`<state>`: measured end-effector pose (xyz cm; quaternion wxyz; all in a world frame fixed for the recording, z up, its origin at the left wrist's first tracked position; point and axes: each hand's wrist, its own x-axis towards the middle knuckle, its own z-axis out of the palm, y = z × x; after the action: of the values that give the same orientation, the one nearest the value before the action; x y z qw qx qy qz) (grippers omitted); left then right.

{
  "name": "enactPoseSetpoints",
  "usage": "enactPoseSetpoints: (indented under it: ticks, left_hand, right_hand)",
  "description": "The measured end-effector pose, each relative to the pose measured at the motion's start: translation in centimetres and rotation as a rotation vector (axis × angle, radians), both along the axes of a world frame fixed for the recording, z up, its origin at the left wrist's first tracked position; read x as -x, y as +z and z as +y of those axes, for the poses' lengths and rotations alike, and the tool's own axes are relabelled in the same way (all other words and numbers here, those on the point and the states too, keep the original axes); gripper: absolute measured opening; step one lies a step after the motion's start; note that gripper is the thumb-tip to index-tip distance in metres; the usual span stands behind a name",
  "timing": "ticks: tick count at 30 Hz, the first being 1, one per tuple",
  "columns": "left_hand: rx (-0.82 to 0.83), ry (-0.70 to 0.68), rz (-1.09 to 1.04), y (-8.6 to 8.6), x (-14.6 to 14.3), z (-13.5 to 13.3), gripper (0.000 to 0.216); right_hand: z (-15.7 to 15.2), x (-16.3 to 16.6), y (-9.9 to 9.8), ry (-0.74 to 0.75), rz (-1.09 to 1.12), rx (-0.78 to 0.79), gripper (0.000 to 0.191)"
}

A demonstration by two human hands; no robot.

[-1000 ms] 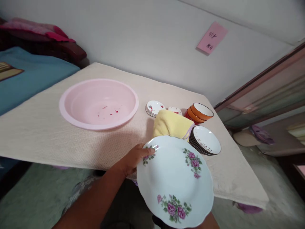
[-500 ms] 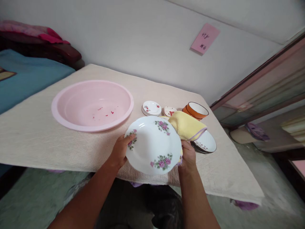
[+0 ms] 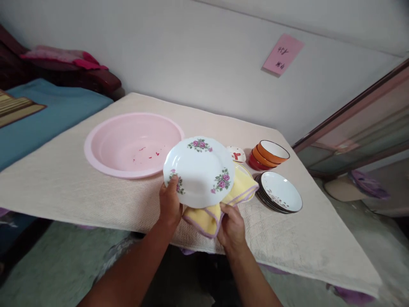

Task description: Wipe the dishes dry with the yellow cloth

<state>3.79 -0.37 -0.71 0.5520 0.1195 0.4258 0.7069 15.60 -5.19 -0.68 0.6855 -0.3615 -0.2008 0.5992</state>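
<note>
A white plate with pink roses and a wavy rim is held up over the front of the table, tilted toward me. My left hand grips its left edge, thumb on the face and fingers hidden beneath. At the lower right edge, my right hand pinches a yellow cloth with a purple border. That cloth passes behind the plate and shows again at its right side. Part of a yellow-rimmed dish peeks out behind the plate and cloth.
A pink basin with red marks stands at left. On the right are stacked orange and red bowls, a pile of dark-edged plates and a small red-patterned dish. The cloth-covered table meets the wall behind.
The plate has turned and risen a little. My right hand has slid to its lower edge, and the cloth has moved from above the right rim to beneath the plate. The view has shifted left.
</note>
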Motion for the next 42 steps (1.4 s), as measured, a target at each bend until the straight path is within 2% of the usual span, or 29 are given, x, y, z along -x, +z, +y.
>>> enactPoseSetpoints:
  ticks: [3, 7, 12, 15, 17, 22, 27, 32, 36, 39, 42]
  left_hand:
    - [0.02, -0.008, 0.06, -0.1, -0.4, -0.3, 0.037]
    - [0.01, -0.168, 0.04, -0.2, -1.9, -1.5, 0.042]
    - [-0.106, -0.393, -0.089, -0.2, -3.0, -2.2, 0.042]
    - [-0.14, -0.547, -0.094, 0.1, -1.7, -1.6, 0.039]
    - [-0.131, -0.583, -0.086, 0.4, -0.3, -0.9, 0.039]
    - [-0.098, -0.501, -0.03, 0.9, 2.4, 0.6, 0.043]
    - [-0.029, -0.502, 0.073, 1.2, 2.8, 0.4, 0.038]
    - [-0.043, -0.225, 0.174, 0.7, 2.4, 0.5, 0.028]
    - [-0.058, -0.058, 0.121, 0.1, 1.8, 0.8, 0.029]
    - [-0.041, -0.07, 0.129, -0.1, 1.0, 0.3, 0.035]
    - [-0.011, -0.186, 0.181, 0.1, 0.2, -0.3, 0.037]
  right_hand:
    - [-0.6, 1.9, 0.0, 0.055, 0.001, -0.021, 0.061]
    - [0.0, 2.5, 0.0, -0.035, -0.077, -0.035, 0.07]
    - [1.2, -0.2, 0.1, -0.132, -0.128, 0.013, 0.068]
    - [1.6, -2.6, 0.6, -0.152, -0.16, 0.016, 0.064]
    - [1.7, -4.1, 0.8, -0.142, -0.194, 0.008, 0.065]
    - [1.2, -6.1, 0.8, 0.023, -0.239, 0.072, 0.057]
    - [0.9, -5.7, 0.6, 0.084, -0.222, 0.12, 0.051]
    - [1.3, -3.9, 0.6, 0.076, -0.119, 0.115, 0.05]
    - [0.9, -0.6, 0.3, 0.142, -0.074, 0.119, 0.052]
    - [0.1, 2.5, 0.0, 0.166, -0.061, 0.102, 0.054]
    - [-0.2, 4.0, -0.4, 0.087, -0.078, 0.077, 0.054]
